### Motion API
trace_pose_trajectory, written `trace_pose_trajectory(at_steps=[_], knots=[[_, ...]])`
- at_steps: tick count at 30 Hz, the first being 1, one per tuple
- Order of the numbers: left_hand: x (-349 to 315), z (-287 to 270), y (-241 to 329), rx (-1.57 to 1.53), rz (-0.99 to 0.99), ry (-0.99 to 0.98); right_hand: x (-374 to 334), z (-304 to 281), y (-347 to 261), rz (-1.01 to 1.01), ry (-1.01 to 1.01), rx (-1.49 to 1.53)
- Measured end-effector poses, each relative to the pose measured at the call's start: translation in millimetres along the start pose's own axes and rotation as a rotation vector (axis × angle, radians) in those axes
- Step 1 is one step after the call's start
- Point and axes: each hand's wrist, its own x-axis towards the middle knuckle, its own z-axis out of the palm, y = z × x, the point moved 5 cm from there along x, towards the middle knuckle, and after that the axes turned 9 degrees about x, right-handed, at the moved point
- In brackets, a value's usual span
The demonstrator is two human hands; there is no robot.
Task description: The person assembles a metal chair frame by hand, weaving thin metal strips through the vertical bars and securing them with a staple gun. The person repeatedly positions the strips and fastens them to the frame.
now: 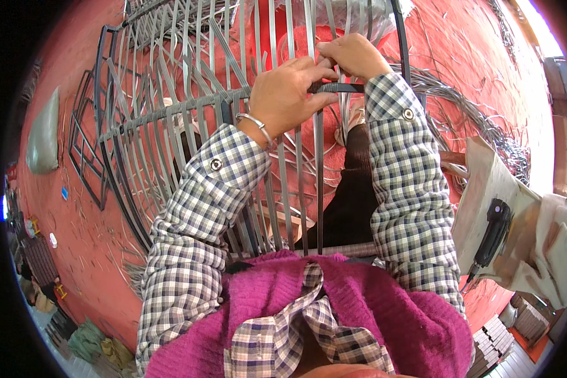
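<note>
A dark metal frame is strung with grey flat plastic strips (pixel 285 189) running away from me. Across it runs a crossbar (pixel 170 110), wrapped in grey strip on its left length and bare and dark near my right wrist. My left hand (pixel 283 94), a bracelet at its wrist, is closed at the bar where the wrapping ends, thumb below and fingers above. Just beyond the bar, my right hand (pixel 354 55) is closed in a pinch on a grey strip, close to the left fingertips. The pinched part is mostly hidden by the fingers.
Bundled loose grey strips (pixel 466 101) lie on the red floor at right. A black power tool (pixel 494 233) rests on pale cloth (pixel 551 246) beside my right arm. Another dark metal frame (pixel 85 145) and a grey-green bag-like object (pixel 43 138) stand at left.
</note>
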Motion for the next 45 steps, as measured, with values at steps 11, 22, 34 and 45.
trace_pose_trajectory(at_steps=[11, 22, 34, 45], knots=[[3.8, 5.7, 5.0, 0.092, -0.012, -0.041, -136.4, 31.0, -20.8, 0.367, 0.391, 0.832], [6.9, 6.2, -5.1, -0.039, -0.082, -0.086, -120.9, 78.7, 9.5, 0.152, 0.543, 0.520], [10.6, 4.9, -8.3, -0.383, 0.048, -0.119, -106.7, -17.7, -99.2, 0.123, 0.436, 0.260], [23.3, 5.7, -27.9, -0.015, -0.275, -0.046, -187.4, -92.0, -25.0, 0.360, 0.664, 0.243]])
